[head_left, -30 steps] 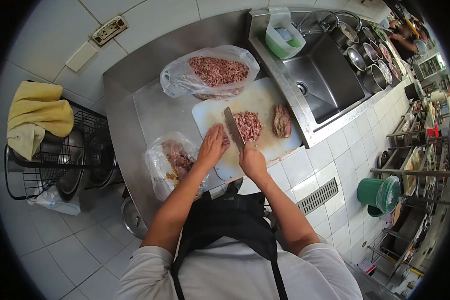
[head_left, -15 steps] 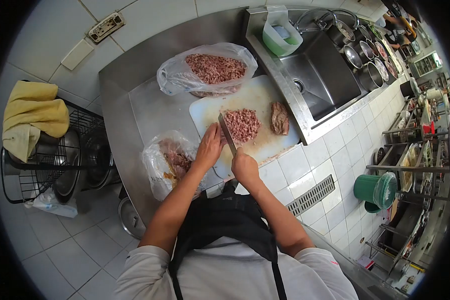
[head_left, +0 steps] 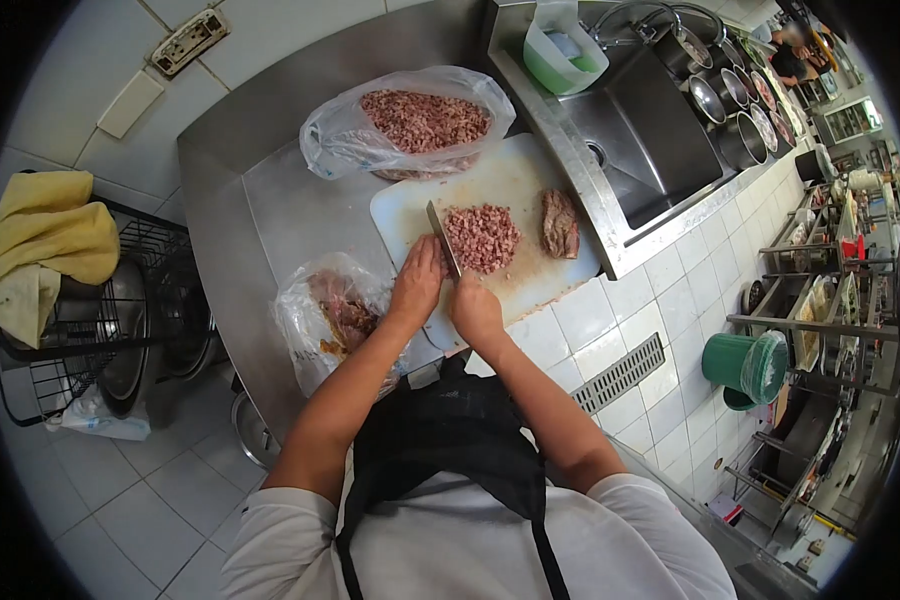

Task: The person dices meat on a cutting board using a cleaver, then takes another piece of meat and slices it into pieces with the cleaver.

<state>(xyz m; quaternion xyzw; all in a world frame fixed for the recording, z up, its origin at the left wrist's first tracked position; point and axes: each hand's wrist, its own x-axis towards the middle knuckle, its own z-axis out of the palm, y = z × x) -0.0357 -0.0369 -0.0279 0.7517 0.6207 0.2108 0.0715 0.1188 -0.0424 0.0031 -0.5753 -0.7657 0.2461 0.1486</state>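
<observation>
My right hand [head_left: 477,308] is wrapped round the handle of a knife [head_left: 440,228], its blade standing along the left side of a heap of diced meat [head_left: 482,238]. Just left of the blade, my left hand [head_left: 418,280] rests with its fingers bent and together; whatever lies beneath them is hidden. Both hands are over a white cutting board [head_left: 395,212]. A larger browned chunk of meat [head_left: 560,224] sits at the board's right side.
Behind the board lies a clear plastic bag of diced meat [head_left: 425,120]. Another plastic bag with meat pieces [head_left: 342,315] is left of my left forearm. A sink [head_left: 650,140] adjoins on the right, with metal pots [head_left: 742,142] beyond. A wire rack [head_left: 90,300] stands left.
The view has shifted slightly. The knife has moved a little left and its blade has come closer to my left fingers. My right hand still grips it.
</observation>
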